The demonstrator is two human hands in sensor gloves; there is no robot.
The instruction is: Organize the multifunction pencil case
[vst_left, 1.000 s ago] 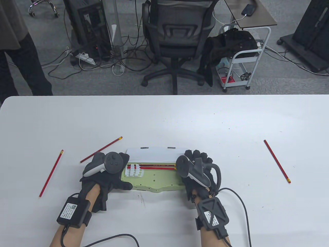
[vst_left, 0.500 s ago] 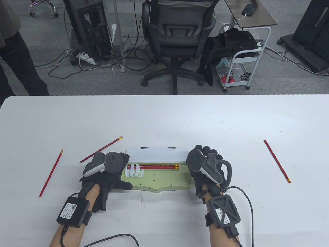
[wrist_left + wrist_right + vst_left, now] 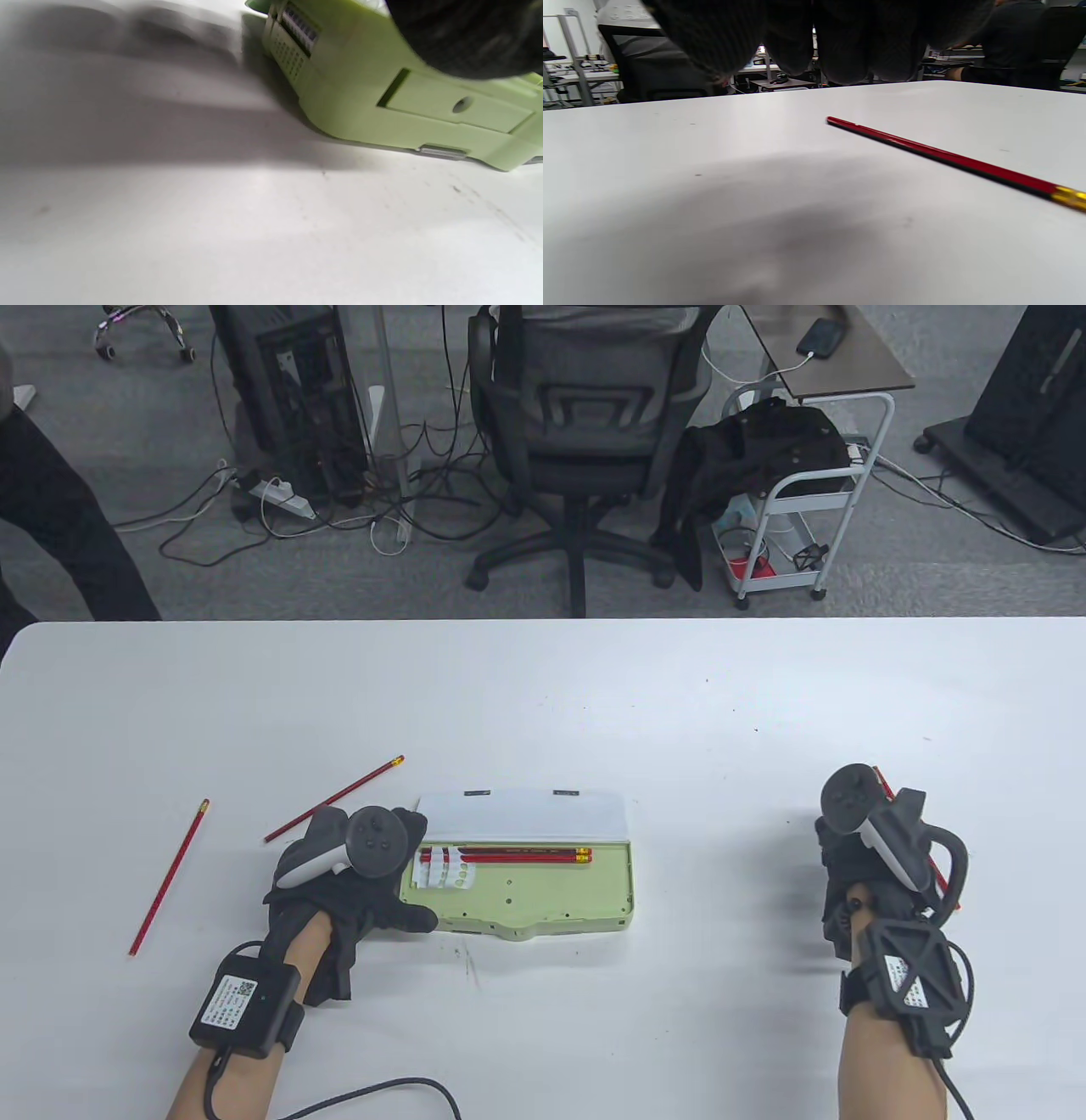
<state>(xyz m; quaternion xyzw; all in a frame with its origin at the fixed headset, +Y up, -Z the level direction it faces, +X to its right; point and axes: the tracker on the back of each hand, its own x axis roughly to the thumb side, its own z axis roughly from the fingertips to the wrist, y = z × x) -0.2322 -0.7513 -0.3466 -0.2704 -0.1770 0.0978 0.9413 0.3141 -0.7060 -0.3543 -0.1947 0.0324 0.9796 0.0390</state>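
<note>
A light green pencil case (image 3: 543, 903) lies open at the table's middle front, its white lid (image 3: 522, 814) folded back. Two red pencils (image 3: 509, 857) lie side by side in it, next to a white holder strip (image 3: 445, 869). My left hand (image 3: 390, 891) grips the case's left end, thumb on the front edge; the left wrist view shows the green case (image 3: 424, 106) under a dark fingertip. My right hand (image 3: 840, 857) hovers over a loose red pencil (image 3: 883, 783) far right. In the right wrist view its fingers (image 3: 840, 42) hang above that pencil (image 3: 946, 159), holding nothing.
Two more red pencils lie left of the case, one (image 3: 170, 875) far left and one (image 3: 335, 797) slanting behind my left hand. An office chair (image 3: 577, 432) and a white cart (image 3: 814, 500) stand beyond the table's far edge. A person's legs (image 3: 51, 526) show at back left.
My right hand has left the case's right end and moved far right, over the loose pencil. The left hand and the case have stayed put.
</note>
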